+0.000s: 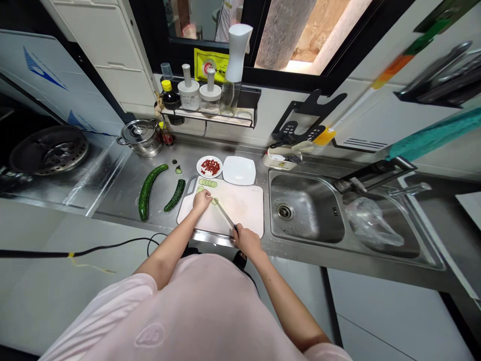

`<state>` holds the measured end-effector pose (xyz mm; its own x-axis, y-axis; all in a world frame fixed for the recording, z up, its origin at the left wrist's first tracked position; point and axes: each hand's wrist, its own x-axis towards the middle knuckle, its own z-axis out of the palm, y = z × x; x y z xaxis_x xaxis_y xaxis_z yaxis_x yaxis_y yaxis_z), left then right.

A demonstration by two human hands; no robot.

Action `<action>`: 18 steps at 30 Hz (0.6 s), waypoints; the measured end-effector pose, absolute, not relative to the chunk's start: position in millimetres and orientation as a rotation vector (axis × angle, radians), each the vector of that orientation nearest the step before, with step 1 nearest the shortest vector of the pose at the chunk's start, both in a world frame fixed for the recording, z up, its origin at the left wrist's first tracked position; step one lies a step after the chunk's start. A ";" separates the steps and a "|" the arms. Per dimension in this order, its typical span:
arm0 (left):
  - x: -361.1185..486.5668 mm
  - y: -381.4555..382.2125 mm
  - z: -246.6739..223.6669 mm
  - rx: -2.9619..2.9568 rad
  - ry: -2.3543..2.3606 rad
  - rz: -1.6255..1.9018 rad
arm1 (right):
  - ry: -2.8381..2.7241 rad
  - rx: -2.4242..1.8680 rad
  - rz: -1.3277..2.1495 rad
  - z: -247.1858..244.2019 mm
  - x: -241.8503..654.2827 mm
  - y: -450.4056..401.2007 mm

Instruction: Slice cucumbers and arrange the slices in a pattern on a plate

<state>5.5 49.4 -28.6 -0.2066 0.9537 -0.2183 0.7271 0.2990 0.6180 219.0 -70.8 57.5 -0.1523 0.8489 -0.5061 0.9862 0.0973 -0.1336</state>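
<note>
My right hand (248,240) is wrapped round the black handle of a knife (225,214), its blade pointing up and left over the white cutting board (244,210). By the blade's tip lies a cucumber slice (215,201). My left hand (202,200) is just left of that slice, fingers pinched together; what they hold, if anything, is too small to make out. A row of cucumber slices (208,183) lies along the board's upper left edge, with more partly hidden behind my left hand. Left of the board rest a short cucumber piece (175,195) and a long cucumber (150,191).
Behind the board stand a plate of red pieces (209,167) and a white plate (239,170). A steel pot (141,138) is at the back left, the sink (306,210) at the right. A condiment shelf (218,116) hangs above the counter.
</note>
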 end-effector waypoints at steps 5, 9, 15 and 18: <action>5.5 49.3 -28.7 1.489 2.006 0.518 | 2.067 1.815 -0.670 54.5 215.2 -71.6; 5.1 49.8 -30.4 1.492 1.999 0.530 | 2.063 1.821 -0.687 52.9 214.0 -73.4; 4.7 49.5 -28.8 1.490 1.996 0.533 | 2.075 1.803 -0.681 53.8 223.5 -81.5; 5.6 49.1 -26.4 1.476 2.001 0.508 | 2.066 1.802 -0.688 55.4 228.1 -86.6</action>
